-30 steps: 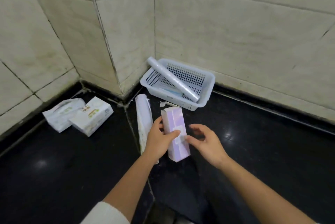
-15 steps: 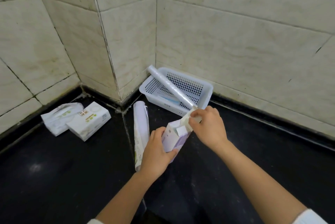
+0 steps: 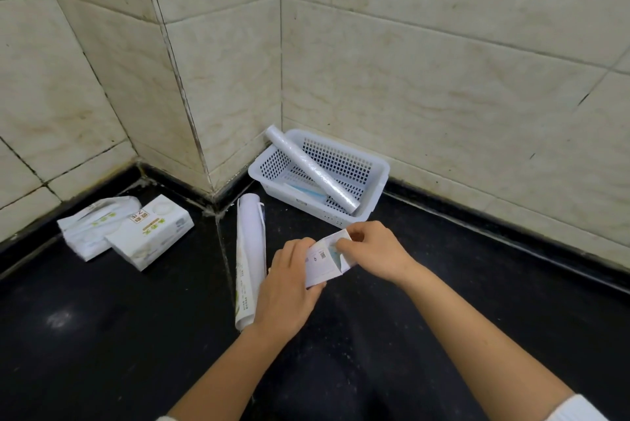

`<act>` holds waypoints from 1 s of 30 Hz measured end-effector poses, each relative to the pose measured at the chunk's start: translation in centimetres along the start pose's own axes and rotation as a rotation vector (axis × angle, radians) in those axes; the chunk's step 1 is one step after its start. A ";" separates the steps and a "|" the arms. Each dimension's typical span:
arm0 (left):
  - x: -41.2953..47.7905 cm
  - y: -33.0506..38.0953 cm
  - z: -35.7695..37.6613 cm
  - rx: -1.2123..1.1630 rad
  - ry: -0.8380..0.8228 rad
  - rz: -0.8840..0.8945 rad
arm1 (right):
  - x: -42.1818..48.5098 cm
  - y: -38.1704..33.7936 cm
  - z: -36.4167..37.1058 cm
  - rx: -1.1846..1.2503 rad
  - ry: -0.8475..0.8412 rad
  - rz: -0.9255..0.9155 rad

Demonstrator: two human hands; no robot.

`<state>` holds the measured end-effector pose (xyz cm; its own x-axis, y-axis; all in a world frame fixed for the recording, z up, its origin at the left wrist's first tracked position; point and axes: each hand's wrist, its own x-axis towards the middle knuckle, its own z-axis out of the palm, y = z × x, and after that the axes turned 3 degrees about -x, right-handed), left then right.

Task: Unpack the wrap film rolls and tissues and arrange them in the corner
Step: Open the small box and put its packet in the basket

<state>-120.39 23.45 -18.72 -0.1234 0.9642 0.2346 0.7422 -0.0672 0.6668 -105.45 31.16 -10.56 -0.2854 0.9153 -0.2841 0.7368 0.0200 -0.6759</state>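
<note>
My left hand [image 3: 288,287] grips a small white and lilac carton [image 3: 322,262] from below, above the black floor. The fingers of my right hand [image 3: 371,252] pinch its opened top flap. To the left of my hands a wrapped white film roll [image 3: 250,250] lies lengthwise on the floor. A clear film roll [image 3: 312,168] leans diagonally across a white perforated basket [image 3: 376,190] in the wall corner. Two white tissue packs [image 3: 150,231] [image 3: 93,223] lie side by side at the left wall.
Beige tiled walls meet at a jutting corner [image 3: 204,165] left of the basket. A flat bluish packet [image 3: 306,192] lies inside the basket under the roll. Bare glossy black floor [image 3: 477,284] spreads to the right and in front.
The carton was lifted and tilted. My right hand went from beside it to its top end and pulled the flap open; my left hand shifted down under it.
</note>
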 end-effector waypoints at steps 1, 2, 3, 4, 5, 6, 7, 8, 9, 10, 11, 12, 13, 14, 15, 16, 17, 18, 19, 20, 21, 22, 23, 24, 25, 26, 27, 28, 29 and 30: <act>0.2 0.0 -0.1 -0.025 0.009 -0.003 | 0.0 0.2 -0.1 0.046 0.013 -0.019; 0.3 -0.2 -0.2 -0.067 0.023 -0.019 | 0.1 0.5 -0.3 0.129 0.033 -0.034; 0.5 -0.3 -0.3 -0.113 0.042 -0.043 | 0.0 0.8 -0.5 0.209 0.046 -0.049; 0.7 -0.5 -0.3 -0.153 0.058 -0.068 | 0.0 1.1 -0.7 0.273 0.050 -0.077; 0.9 -0.7 -0.4 -0.179 0.065 -0.085 | -0.1 1.5 -0.9 0.293 0.054 -0.122; 1.0 -0.8 -0.4 -0.189 0.061 -0.088 | -0.2 1.8 -1.1 0.265 0.059 -0.175; 1.1 -1.0 -0.4 -0.189 0.051 -0.080 | -0.3 2.2 -1.3 0.214 0.060 -0.230; 1.1 -1.2 -0.5 -0.182 0.036 -0.065 | -0.4 2.4 -1.3 0.161 0.053 -0.279; 1.1 -1.3 -0.6 -0.175 0.021 -0.044 | -0.5 2.6 -1.4 0.109 0.040 -0.319; 1.1 -1.4 -0.7 -0.170 0.005 -0.020 | -0.5 2.7 -1.5 0.045 0.030 -0.355; 1.0 -1.5 -0.8 -0.167 -0.011 0.004 | -0.6 2.8 -1.7 -0.035 0.026 -0.393; 1.0 -1.6 -0.9 -0.166 -0.028 0.023 | -0.7 2.7 -1.9 -0.132 0.026 -0.434; 1.0 -1.7 -0.9 -0.168 -0.045 0.036 | -0.7 2.6 -2.1 -0.239 0.029 -0.480; 1.0 -1.7 -1.0 -0.173 -0.062 0.045 | -0.8 2.3 -2.3 -0.351 0.029 -0.532; 1.1 -1.7 -1.0 -0.180 -0.081 0.052 | -0.9 2.0 -2.4 -0.458 0.016 -0.583; 1.1 -1.8 -1.1 -0.186 -0.103 0.058 | -1.1 1.7 -2.5 -0.553 -0.005 -0.624; 1.2 -1.8 -1.1 -0.192 -0.124 0.064 | -1.2 1.4 -2.6 -0.634 -0.024 -0.656; 1.2 -1.9 -1.2 -0.196 -0.144 0.070 | -1.3 1.2 -2.6 -0.702 -0.035 -0.685; 1.3 -1.9 -1.2 -0.197 -0.162 0.076 | -1.4 1.1 -2.6 -0.761 -0.038 -0.710; 1.3 -1.8 -1.3 -0.196 -0.179 0.081 | -1.5 1.0 -2.5 -0.810 -0.035 -0.734; 1.3 -1.7 -1.3 -0.196 -0.193 0.083 | -1.6 0.9 -2.3 -0.848 -0.028 -0.758; 1.3 -1.6 -1.4 -0.200 -0.200 0.082 | -1.7 1.0 -2.1 -0.870 -0.015 -0.781; 1.3 -1.4 -1.4 -0.208 -0.204 0.082 | -1.7 1.0 -1.9 -0.874 0.001 -0.799; 1.3 -1.1 -1.5 -0.217 -0.206 0.085 | -1.8 1.0 -1.6 -0.858 0.022 -0.810; 1.2 -0.9 -1.5 -0.225 -0.206 0.089 | -1.9 1.1 -1.5 -0.825 0.043 -0.812; 1.2 -0.7 -1.5 -0.237 -0.202 0.090 | -1.9 1.1 -1.3 -0.777 0.060 -0.806; 1.1 -0.5 -1.6 -0.250 -0.196 0.088 | -1.9 1.2 -1.3 -0.725 0.069 -0.797; 1.1 -0.4 -1.6 -0.259 -0.188 0.082 | -1.8 1.4 -1.3 -0.677 0.070 -0.787; 1.1 -0.4 -1.7 -0.262 -0.180 0.076 | -1.8 1.5 -1.4 -0.636 0.068 -0.775; 1.1 -0.4 -1.9 -0.260 -0.172 0.069 | -1.8 1.7 -1.7 -0.593 0.062 -0.756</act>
<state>-122.03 24.08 -17.37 0.0513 0.9829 0.1769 0.5493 -0.1757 0.8169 -102.68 30.24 -10.03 -0.7914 0.5965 0.1336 0.5664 0.7978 -0.2067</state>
